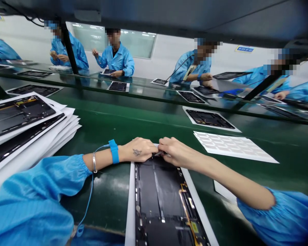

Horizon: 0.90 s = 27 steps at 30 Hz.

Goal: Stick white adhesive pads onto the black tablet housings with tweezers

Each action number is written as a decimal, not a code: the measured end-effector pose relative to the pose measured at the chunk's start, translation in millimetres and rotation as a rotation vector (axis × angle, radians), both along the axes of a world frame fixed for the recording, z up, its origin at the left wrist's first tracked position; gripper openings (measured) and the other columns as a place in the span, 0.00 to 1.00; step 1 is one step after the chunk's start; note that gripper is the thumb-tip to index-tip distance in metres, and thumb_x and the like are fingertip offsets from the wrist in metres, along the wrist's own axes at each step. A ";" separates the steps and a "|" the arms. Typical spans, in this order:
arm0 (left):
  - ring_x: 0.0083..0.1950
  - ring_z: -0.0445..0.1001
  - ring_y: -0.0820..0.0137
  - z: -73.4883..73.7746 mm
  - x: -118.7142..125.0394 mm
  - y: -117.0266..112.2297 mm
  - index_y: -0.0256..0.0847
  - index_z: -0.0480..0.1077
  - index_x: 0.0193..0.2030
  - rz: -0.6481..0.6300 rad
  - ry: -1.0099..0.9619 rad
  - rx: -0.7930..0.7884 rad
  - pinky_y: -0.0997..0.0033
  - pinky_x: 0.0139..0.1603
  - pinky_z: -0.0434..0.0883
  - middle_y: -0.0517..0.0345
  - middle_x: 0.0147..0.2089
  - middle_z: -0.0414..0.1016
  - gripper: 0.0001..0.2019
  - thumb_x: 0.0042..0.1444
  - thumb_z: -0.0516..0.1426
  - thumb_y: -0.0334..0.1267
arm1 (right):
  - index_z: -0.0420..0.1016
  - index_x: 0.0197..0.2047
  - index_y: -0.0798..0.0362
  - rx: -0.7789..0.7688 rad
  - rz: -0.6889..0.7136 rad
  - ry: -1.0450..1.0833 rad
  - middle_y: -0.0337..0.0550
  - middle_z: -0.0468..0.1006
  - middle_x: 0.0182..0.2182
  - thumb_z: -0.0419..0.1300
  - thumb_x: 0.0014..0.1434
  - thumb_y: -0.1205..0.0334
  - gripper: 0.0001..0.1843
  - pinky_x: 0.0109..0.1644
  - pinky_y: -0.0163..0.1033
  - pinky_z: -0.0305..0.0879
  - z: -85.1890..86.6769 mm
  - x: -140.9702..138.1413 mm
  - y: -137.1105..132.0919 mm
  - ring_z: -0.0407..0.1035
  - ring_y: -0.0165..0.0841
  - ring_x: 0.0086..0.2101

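A dark tablet-sized housing panel (159, 201) with gold flex strips lies on a white sheet (130, 205), its far end under my hands. My left hand (137, 149) lies across that far edge, its fingertips against my right hand (176, 152). My right fingers pinch a small dark strip (159, 154) at the panel's edge. The strip is mostly hidden by my fingers. A blue wrist strap (114, 151) with a coiled blue cord circles my left wrist, above a metal bangle (94, 162).
A stack of panels on white sheets (20, 126) sits to my left. To the right lie a label sheet (231, 147) and another panel (209, 119) on the green bench (113, 123). Several co-workers in blue smocks (116, 59) work across a dark overhead shelf.
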<state>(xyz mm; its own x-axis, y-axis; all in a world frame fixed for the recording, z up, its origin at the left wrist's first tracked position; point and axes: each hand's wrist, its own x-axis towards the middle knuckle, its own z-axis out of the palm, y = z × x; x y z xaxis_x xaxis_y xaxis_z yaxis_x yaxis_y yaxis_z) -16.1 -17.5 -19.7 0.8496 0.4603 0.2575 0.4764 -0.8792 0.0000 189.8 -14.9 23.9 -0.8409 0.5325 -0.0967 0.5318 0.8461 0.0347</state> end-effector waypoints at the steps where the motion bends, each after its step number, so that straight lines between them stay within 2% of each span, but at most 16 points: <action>1: 0.43 0.75 0.65 -0.3 -0.2 0.1 0.38 0.72 0.39 0.001 -0.002 -0.006 0.70 0.42 0.71 0.54 0.39 0.78 0.09 0.61 0.50 0.27 | 0.71 0.35 0.54 0.004 0.011 -0.027 0.47 0.72 0.35 0.54 0.56 0.74 0.08 0.37 0.40 0.51 1.0 0.7 0.9 0.64 0.36 0.35; 5: 0.46 0.75 0.64 -2.4 -0.8 0.7 0.38 0.72 0.44 -0.017 0.009 -0.018 0.68 0.45 0.71 0.53 0.43 0.79 0.11 0.60 0.50 0.26 | 0.72 0.34 0.54 -0.020 -0.015 -0.120 0.48 0.72 0.35 0.54 0.56 0.75 0.08 0.38 0.41 0.53 6.1 12.9 7.0 0.66 0.38 0.36; 8: 0.46 0.74 0.65 -2.5 0.2 0.4 0.38 0.72 0.45 -0.019 0.009 -0.014 0.69 0.45 0.72 0.53 0.44 0.79 0.12 0.60 0.50 0.25 | 0.72 0.32 0.54 -0.078 -0.069 -0.088 0.47 0.72 0.33 0.54 0.59 0.72 0.07 0.37 0.40 0.56 4.8 29.2 10.3 0.67 0.37 0.34; 11: 0.45 0.74 0.65 -1.1 1.7 -0.5 0.37 0.72 0.43 -0.014 0.015 -0.002 0.68 0.43 0.72 0.52 0.43 0.79 0.11 0.60 0.50 0.25 | 0.73 0.33 0.54 -0.031 -0.139 0.122 0.47 0.72 0.33 0.53 0.60 0.71 0.08 0.38 0.42 0.60 -7.7 42.8 4.3 0.67 0.39 0.35; 14: 0.44 0.74 0.65 0.2 2.5 -1.0 0.37 0.72 0.42 -0.024 0.022 0.019 0.68 0.42 0.72 0.52 0.42 0.79 0.10 0.61 0.50 0.25 | 0.77 0.41 0.53 -0.015 -0.158 0.417 0.47 0.74 0.34 0.51 0.62 0.70 0.13 0.41 0.43 0.64 -25.6 50.3 -10.3 0.69 0.39 0.38; 16: 0.44 0.74 0.64 0.2 2.7 -0.8 0.36 0.72 0.41 -0.029 0.015 0.029 0.68 0.42 0.72 0.52 0.42 0.79 0.10 0.61 0.50 0.26 | 0.77 0.49 0.50 -0.090 -0.113 0.494 0.46 0.74 0.35 0.52 0.64 0.67 0.15 0.43 0.42 0.66 -33.5 54.1 -18.9 0.70 0.37 0.37; 18: 0.43 0.74 0.64 -0.6 2.7 -0.4 0.36 0.72 0.41 -0.031 0.001 0.027 0.68 0.42 0.72 0.51 0.42 0.79 0.10 0.61 0.50 0.26 | 0.77 0.53 0.48 -0.140 -0.092 0.484 0.45 0.74 0.34 0.54 0.64 0.65 0.16 0.42 0.41 0.67 -35.2 58.6 -23.0 0.71 0.36 0.36; 22: 0.43 0.74 0.64 -3.2 2.3 0.4 0.37 0.73 0.42 -0.042 -0.044 -0.005 0.68 0.41 0.72 0.51 0.42 0.79 0.11 0.61 0.50 0.25 | 0.80 0.45 0.49 -0.182 -0.159 0.468 0.45 0.74 0.32 0.53 0.64 0.66 0.14 0.40 0.40 0.67 -27.3 67.7 -20.2 0.71 0.36 0.35; 27: 0.45 0.73 0.65 -5.0 0.9 3.0 0.38 0.74 0.44 -0.033 -0.118 -0.090 0.69 0.44 0.71 0.52 0.43 0.79 0.13 0.61 0.50 0.25 | 0.76 0.33 0.51 -0.133 -0.251 0.585 0.43 0.74 0.30 0.52 0.61 0.69 0.12 0.36 0.39 0.66 -25.6 66.4 -18.2 0.71 0.35 0.32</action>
<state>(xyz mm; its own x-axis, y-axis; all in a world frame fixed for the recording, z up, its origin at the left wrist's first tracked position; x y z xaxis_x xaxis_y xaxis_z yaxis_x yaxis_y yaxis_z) -15.2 -14.5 -24.7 0.8309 0.4585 0.3154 0.4394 -0.8883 0.1337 256.2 -33.0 -1.7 -0.6261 0.7348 0.2608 0.6133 0.6707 -0.4171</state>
